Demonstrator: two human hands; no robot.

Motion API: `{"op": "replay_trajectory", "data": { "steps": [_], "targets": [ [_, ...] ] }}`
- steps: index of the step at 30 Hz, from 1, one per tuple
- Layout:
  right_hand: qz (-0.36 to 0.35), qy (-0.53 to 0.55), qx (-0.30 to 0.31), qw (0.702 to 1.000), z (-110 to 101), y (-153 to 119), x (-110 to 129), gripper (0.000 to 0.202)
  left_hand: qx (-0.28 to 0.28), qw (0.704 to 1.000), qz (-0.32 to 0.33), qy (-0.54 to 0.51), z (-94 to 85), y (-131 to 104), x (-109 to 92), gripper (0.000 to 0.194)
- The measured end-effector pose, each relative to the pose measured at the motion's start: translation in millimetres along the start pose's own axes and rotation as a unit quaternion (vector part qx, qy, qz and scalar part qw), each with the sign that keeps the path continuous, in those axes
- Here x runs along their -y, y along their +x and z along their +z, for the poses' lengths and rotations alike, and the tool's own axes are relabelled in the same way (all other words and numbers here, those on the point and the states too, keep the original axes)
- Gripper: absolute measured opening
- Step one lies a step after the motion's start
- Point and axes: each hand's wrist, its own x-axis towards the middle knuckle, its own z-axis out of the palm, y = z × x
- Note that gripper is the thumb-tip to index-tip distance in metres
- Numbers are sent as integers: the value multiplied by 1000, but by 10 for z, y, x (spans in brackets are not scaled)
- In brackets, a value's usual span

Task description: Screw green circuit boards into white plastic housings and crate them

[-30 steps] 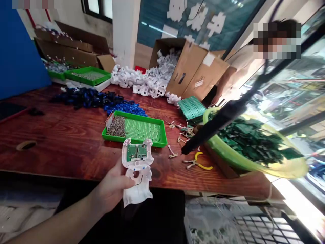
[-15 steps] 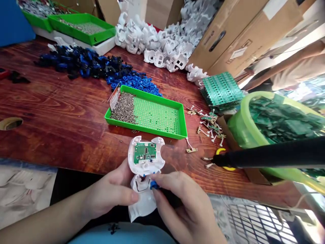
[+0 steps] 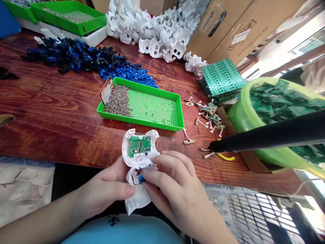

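Note:
My left hand [image 3: 109, 184] is closed around the left side of a white plastic housing [image 3: 137, 200], its thumb lying across the lower part. The upper part of the housing bears a green circuit board [image 3: 139, 146] facing up. Between the thumb and index finger of my right hand [image 3: 170, 186] is a small blue plastic piece [image 3: 141, 179], held against the opening in the lower part. My right fingers hide the right edge of the housing and some of the blue piece.
Beyond my hands lies a green tray [image 3: 152, 110] with screws [image 3: 118, 101]. Blue parts [image 3: 132, 74] and white housings [image 3: 162, 34] are heaped behind it. Small wired boards [image 3: 209, 115], a stack of green panels [image 3: 222, 78], a green tub [image 3: 245, 112] and a black bar [image 3: 266, 130] are on the right.
My right hand has shifted left, bringing the blue piece from the right of the opening into it. The housing sits slightly higher and further left in view, as the whole scene shifts.

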Motion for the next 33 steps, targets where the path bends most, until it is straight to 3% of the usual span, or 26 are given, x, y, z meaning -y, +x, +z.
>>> {"op": "replay_trajectory", "data": {
  "steps": [4, 10, 16, 25, 33],
  "targets": [
    [-2, -9, 23, 1000, 64, -27, -17, 13, -8, 1000, -4, -5, 16, 2, 18, 56],
    [0, -21, 5, 1000, 165, -29, -37, 9, -20, 1000, -1, 16, -8, -6, 82, 56],
    [14, -5, -5, 1000, 190, -49, -41, 11, -30, 999, -5, 24, -4, -11, 84, 75],
    [-27, -25, 15, 999, 207, -21, -34, 14, -46, 999, 8, 27, -38, -18, 59, 80],
    [-30, -54, 42, 997, 219, 5, 14, 17, -67, 996, 17, 57, 39, -21, 80, 81]
  ]
}}
